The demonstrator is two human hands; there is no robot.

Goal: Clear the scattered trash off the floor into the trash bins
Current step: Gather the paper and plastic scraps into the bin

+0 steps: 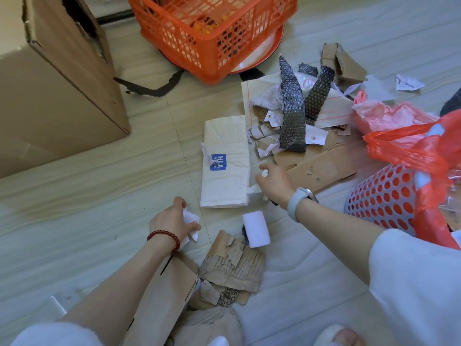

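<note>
Hands both loaded. Left hand point(174, 221), red bead bracelet, fingers curled round crumpled white paper point(191, 222), at 7 o'clock of the white bag with a blue label point(225, 162). Right hand point(274, 186), grey watch on wrist, pinches a small white scrap point(264, 173) at the bag's 4 o'clock edge. White foam block point(256, 229) on the floor between the forearms. Torn cardboard point(233, 267) at 6 o'clock. Main trash pile point(296, 116) at 1 o'clock. Perforated bin with red liner point(386, 196) at 3 o'clock; orange crate point(212, 28) at 12; cardboard box point(55, 83) at 10.
</note>
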